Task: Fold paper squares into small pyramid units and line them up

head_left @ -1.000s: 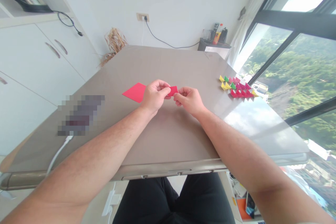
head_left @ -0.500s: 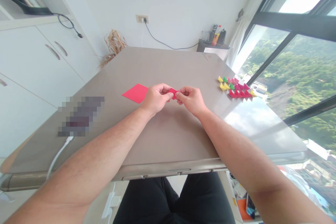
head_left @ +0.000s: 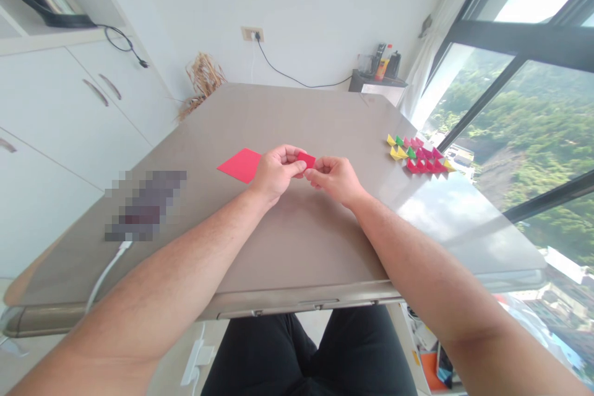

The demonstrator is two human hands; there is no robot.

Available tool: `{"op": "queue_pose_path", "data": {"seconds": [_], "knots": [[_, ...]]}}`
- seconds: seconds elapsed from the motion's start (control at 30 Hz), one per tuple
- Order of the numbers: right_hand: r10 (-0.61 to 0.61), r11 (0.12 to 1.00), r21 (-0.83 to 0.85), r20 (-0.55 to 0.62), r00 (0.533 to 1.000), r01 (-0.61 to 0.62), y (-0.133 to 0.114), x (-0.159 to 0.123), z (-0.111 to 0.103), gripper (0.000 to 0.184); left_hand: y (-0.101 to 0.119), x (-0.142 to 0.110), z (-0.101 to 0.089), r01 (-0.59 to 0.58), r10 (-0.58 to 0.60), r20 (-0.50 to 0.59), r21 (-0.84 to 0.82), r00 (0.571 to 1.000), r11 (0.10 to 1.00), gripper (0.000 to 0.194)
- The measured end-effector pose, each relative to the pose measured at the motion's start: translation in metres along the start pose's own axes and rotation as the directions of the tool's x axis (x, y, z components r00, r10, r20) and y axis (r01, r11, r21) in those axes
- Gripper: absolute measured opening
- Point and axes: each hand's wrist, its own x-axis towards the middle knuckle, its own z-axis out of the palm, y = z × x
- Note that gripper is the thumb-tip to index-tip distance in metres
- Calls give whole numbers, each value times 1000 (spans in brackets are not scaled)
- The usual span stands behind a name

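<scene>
Over the middle of the greyish-brown tabletop (head_left: 301,241), between two sets of fingertips: one small piece of folded red paper (head_left: 307,159), several layers by the look of it. Left hand (head_left: 273,172): thumb on top, fingers beneath, pinching the piece's left part. Right hand (head_left: 338,180): thumb and forefinger closed on its lower right edge (the exact contact is partly hidden by the fingers).

Handling, as judged: next to weightless; crisp along the creases, flexible between them; dry, unlikely to slip; easily dented or torn at the corners. Best hold: a light thumb-and-finger pinch on opposite edges, with firm pressure kept for the creases.

Adjacent, beside the left hand: one flat sheet of red paper (head_left: 237,164), a corner pointing left, its right portion covered by that hand. Far right, near the window: folded paper pieces (head_left: 420,167), pointed, set in rows, in yellow, green, pink and red.
</scene>
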Motion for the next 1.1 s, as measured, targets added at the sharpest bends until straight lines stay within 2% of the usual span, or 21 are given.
{"op": "queue_pose_path", "data": {"seconds": [0.1,0.23,0.37,0.53,0.63,0.7,0.8,0.9,0.97,1.03,1.1], "knots": [[-21,999,-28,40,999,22,1,0,0,20,0,1,0,8,-9,-9,-20,1000,1000,26],[18,1000,-11,55,998,-18,-1,-1,-1,20,1,0,0,-6,5,38,27,999,1000,22],[-24,1000,-16,-42,999,23,0,0,0,20,0,0,-3,-9,-5,112,123,994,992,21],[-62,996,63,-57,996,66,4,3,-1,17,-1,-1,-3,-52,41,78,139,996,989,34],[-47,988,140,-124,991,64,5,3,-2,20,0,-3,-1,-17,3,133,101,991,995,27],[-38,988,146,-125,991,57,5,3,-2,20,-1,-4,0,17,-33,168,95,985,995,23],[-62,992,97,-129,990,75,5,3,-1,13,-2,-3,-2,39,-54,133,110,990,993,22],[-165,985,25,-177,970,172,5,2,-1,20,-2,-1,-3,41,-55,103,136,993,990,21],[-212,977,-30,-174,962,210,5,2,0,16,-1,0,-3,25,-40,79,175,996,984,21],[-213,977,-31,-174,961,211,5,3,0,8,0,0,-3,3,-12,43,207,999,978,24],[-188,980,26,-191,964,196,6,3,0,9,1,0,-3,-19,18,9,211,1000,977,28]]}}
